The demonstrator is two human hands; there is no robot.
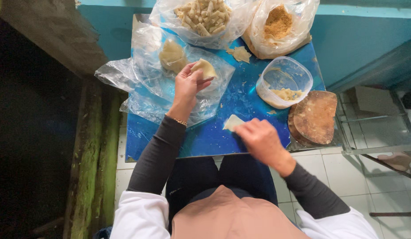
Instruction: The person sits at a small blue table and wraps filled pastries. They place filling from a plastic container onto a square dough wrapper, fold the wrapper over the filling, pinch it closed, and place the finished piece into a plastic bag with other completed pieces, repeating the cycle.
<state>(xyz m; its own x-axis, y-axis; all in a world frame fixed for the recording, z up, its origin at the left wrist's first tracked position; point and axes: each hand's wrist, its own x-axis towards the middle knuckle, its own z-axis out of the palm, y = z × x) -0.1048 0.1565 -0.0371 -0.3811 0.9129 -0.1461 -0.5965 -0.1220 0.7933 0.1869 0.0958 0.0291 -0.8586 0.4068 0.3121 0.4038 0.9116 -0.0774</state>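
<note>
My left hand (188, 84) holds a pale lump of dough (204, 68) pinched between its fingers, above a crumpled clear plastic sheet (143, 84). A larger dough mass (172, 55) lies on that plastic just beyond the hand. My right hand (258, 137) presses a thin pale dough wrapper (232, 122) against the blue tabletop (241, 97) near the front edge; its fingers are blurred.
At the back stand a clear bag of rolled pastry sticks (205, 17) and a bag of brown crumbs (278, 24). A round plastic tub (283, 82) holds filling, beside a brown wooden board (314, 117). Dough scraps (240, 54) lie nearby. White floor tiles (343, 172) surround the table.
</note>
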